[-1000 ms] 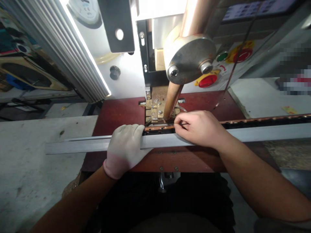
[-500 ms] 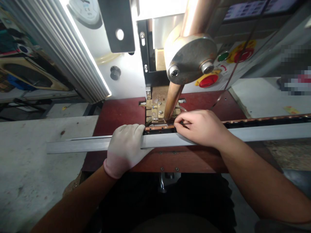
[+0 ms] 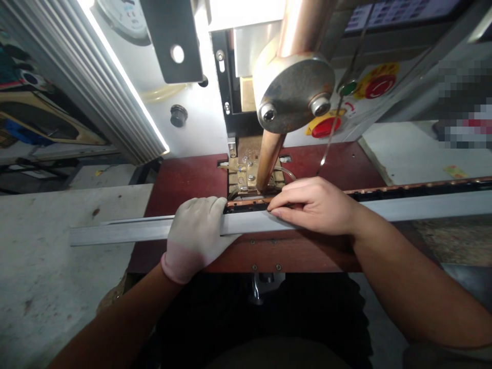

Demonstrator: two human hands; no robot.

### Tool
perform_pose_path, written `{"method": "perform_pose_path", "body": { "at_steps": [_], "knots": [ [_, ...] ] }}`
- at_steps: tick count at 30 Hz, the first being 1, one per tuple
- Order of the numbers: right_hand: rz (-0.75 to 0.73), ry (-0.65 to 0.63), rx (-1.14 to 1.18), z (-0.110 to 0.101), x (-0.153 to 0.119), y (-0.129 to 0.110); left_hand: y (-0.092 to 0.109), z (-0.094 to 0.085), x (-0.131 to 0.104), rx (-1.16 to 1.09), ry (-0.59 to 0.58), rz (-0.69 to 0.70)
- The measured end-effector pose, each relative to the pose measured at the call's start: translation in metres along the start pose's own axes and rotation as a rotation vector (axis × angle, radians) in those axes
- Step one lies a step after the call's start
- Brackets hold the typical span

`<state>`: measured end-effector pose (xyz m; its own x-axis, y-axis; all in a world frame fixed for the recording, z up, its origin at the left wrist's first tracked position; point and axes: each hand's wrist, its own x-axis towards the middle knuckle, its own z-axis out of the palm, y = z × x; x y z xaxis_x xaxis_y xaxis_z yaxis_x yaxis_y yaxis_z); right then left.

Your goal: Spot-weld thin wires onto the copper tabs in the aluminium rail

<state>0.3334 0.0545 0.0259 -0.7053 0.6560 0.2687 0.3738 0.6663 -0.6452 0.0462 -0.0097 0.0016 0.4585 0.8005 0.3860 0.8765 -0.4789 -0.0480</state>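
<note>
My left hand point(image 3: 198, 233), in a white glove with a pink cuff, is wrapped round a long grey metal rail point(image 3: 249, 222). Bare and pinched, my right hand point(image 3: 315, 206) rests at the rail's back edge, its fingertips on a small dark piece too hidden to make out. A black and copper-coloured strip point(image 3: 249, 206) runs along the rail between the hands. Just behind it, the tip of a slanted copper rod point(image 3: 269, 159) stands over a brass block point(image 3: 246, 171).
A dark red board point(image 3: 184, 179) lies under the rail. Behind it stand a round metal clamp point(image 3: 295, 95), a red stop button point(image 3: 380, 86) and a ribbed light housing point(image 3: 96, 77). A thin wire point(image 3: 333, 130) hangs above my right hand.
My right hand's fingertips have moved slightly left and down, to the front of the strip. The view has shifted a little, and the thin wire now hangs farther left.
</note>
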Motion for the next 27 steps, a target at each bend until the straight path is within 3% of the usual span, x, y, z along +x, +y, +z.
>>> {"method": "perform_pose_path", "body": {
  "at_steps": [11,20,27],
  "knots": [
    [0.293,0.168,-0.406,0.011,0.003,-0.001,-0.002,0.001,0.0,-0.015,-0.018,0.012],
    [0.405,0.195,-0.583,0.015,0.004,-0.002,-0.003,0.001,0.001,-0.009,-0.028,0.016],
    [0.396,0.164,-0.544,0.013,0.004,-0.003,-0.004,0.003,-0.001,-0.015,-0.024,0.022]
  ]
}}
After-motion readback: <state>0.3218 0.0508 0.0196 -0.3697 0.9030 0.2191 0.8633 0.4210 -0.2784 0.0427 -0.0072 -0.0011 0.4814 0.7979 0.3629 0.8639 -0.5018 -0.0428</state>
